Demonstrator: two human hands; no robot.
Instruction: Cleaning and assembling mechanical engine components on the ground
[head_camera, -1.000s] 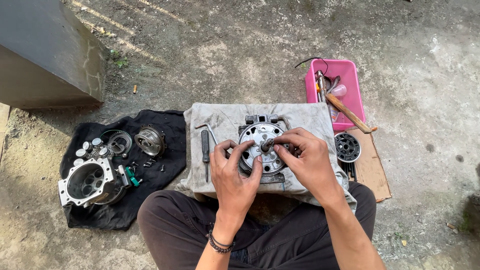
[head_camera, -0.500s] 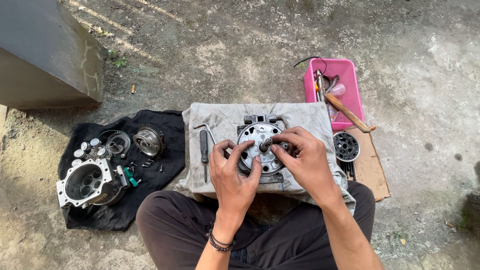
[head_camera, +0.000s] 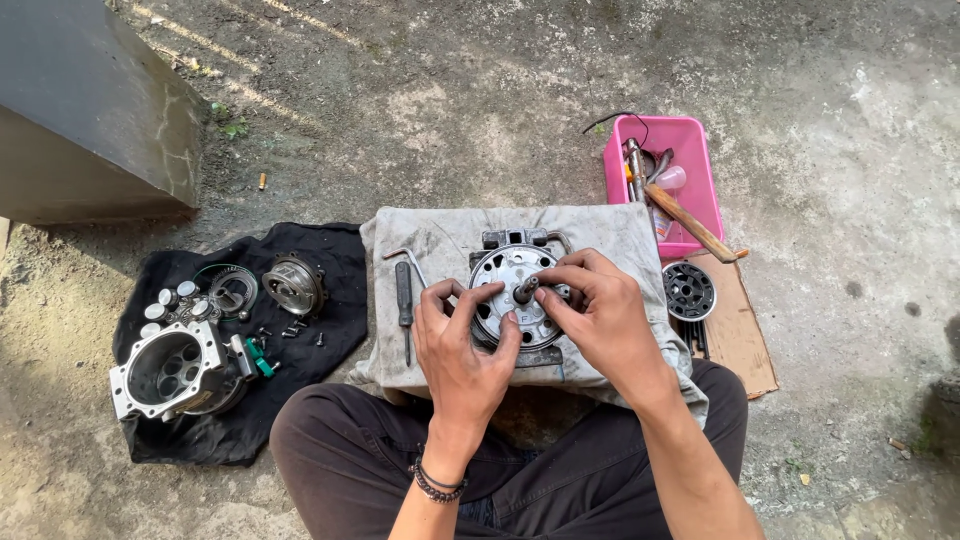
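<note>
Right hand (head_camera: 600, 315): fingers curled in, thumb + forefinger tips pinched on the short dark shaft (head_camera: 524, 290) sticking up from the centre of the round metal disc (head_camera: 508, 290); other fingers rest over the disc's right rim. Left hand (head_camera: 458, 345): fingers half closed, tips pressed on the disc's left and lower edge, thumb at the bottom rim, so it steadies the disc rather than wrapping it; beaded bracelet on that wrist. Vs 0.5 s ago: both hands in near the same spots, right fingertips now a bit tighter on the shaft, disc hasn't shifted on the cloth. Disc sits mid-frame, holes round its face, on a grey cloth (head_camera: 440, 240) spread over the person's lap/ground, w/ a dark block-shaped part just above it. Left of the disc on the same cloth: a dark-handled screwdriver (head_camera: 404, 300) lying upright in frame, plus a bent metal key just above it. Further left, a black cloth (head_camera: 330, 330) w/ a big pale metal housing (head_camera: 170, 370) at lower left, a round drum-like part (head_camera: 292, 284) near its top, small caps, bolts, a green bit scattered between. Right of the grey cloth: pink plastic tray (head_camera: 690, 135) in upper right w/ tools, a wooden-handled hammer (head_camera: 690, 222) lying across its edge; below it a black toothed disc (head_camera: 689, 291) on a piece of cardboard (head_camera: 745, 350). Bare concrete ground all round; dark block in upper left corner.
</note>
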